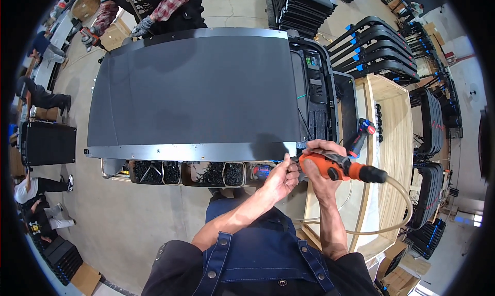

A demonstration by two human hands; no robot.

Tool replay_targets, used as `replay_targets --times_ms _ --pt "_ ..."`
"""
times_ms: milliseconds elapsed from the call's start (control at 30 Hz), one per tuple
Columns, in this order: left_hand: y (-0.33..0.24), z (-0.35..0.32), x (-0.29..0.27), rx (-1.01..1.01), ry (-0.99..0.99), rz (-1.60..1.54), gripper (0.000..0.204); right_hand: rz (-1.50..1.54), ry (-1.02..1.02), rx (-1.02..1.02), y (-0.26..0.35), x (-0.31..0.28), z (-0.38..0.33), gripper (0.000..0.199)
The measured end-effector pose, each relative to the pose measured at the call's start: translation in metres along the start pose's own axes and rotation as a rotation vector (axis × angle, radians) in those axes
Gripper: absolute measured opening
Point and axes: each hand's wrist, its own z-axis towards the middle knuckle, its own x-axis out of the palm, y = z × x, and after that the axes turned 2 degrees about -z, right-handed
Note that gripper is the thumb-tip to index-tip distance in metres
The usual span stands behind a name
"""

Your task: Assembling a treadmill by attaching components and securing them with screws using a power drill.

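Observation:
A treadmill deck with a dark belt (201, 90) lies across the bench, with a silver side rail (185, 151) along its near edge. At that rail's right end, my right hand (322, 175) is wrapped round an orange power screwdriver (327, 167), whose black rear end joins a clear hose. The tool's tip points left toward the rail's end; my hands hide the tip itself. Close beside it, my left hand (282, 180) has curled fingers, and its thumb rests at the rail's corner. What those fingers pinch, if anything, is hidden.
Screw bins (211, 173) sit under the near rail. A second red and black power driver (362, 136) lies right, by a wooden crate (394, 115). Across the deck, a gloved co-worker (154, 7) holds another driver (88, 37). Black frames (381, 46) are stacked far right.

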Motion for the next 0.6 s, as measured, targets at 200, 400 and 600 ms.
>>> replay_targets --times_ms 200,400,600 --pt "-0.002 -0.003 -0.011 0.033 -0.018 0.082 0.033 0.076 0.018 0.003 -0.011 0.017 0.005 0.046" --pt "-0.003 -0.039 -0.038 0.108 -0.259 0.504 0.023 -0.043 0.203 -0.092 -0.017 0.021 0.016 0.049" --pt "-0.015 -0.082 -0.04 0.051 -0.073 0.594 0.027 0.074 0.181 0.009 -0.011 0.023 0.019 0.044"
